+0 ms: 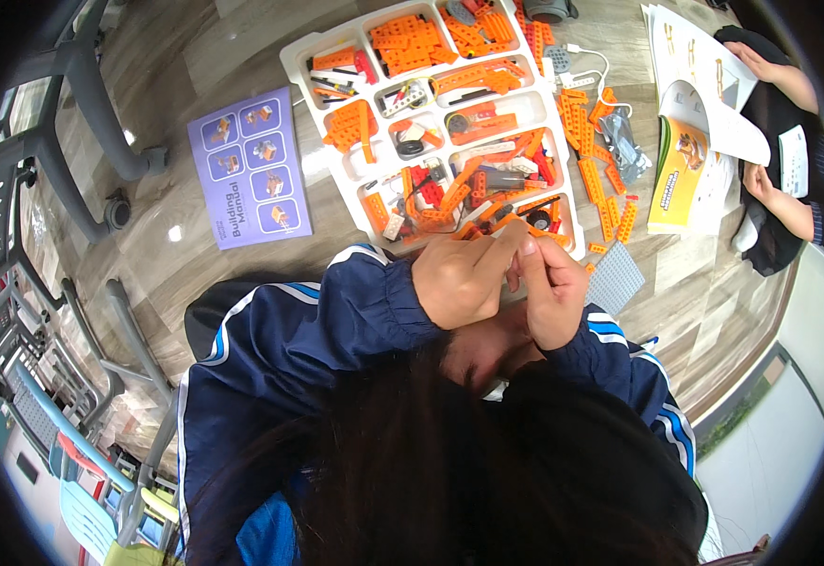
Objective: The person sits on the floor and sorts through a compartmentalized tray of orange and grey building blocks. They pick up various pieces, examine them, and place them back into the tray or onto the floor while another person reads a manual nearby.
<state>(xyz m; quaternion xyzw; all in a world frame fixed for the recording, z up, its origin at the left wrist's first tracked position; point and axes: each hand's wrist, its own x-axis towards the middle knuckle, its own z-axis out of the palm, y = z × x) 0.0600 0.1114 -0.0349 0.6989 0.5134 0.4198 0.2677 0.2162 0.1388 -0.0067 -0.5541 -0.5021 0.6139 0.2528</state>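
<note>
My left hand [464, 281] and my right hand [555, 291] meet in front of me, close to the near edge of a white sorting tray [577, 222]. Both have their fingers bent and their fingertips pressed together. Whatever is between them, if anything, is too small or hidden to make out. Orange building pieces [412, 44] fill many of the tray's compartments, along with black, white and red parts. Just beyond my fingers lie a small black wheel [541, 220] and several orange beams.
Left of the tray lies a purple booklet [249, 170]. Loose orange beams [589, 179], a clear plastic bag [625, 146] and a grey studded plate [616, 279] are on the floor to the right. There, another person's hands [761, 187] hold an open booklet [683, 165]. Chair legs [100, 113] stand at left.
</note>
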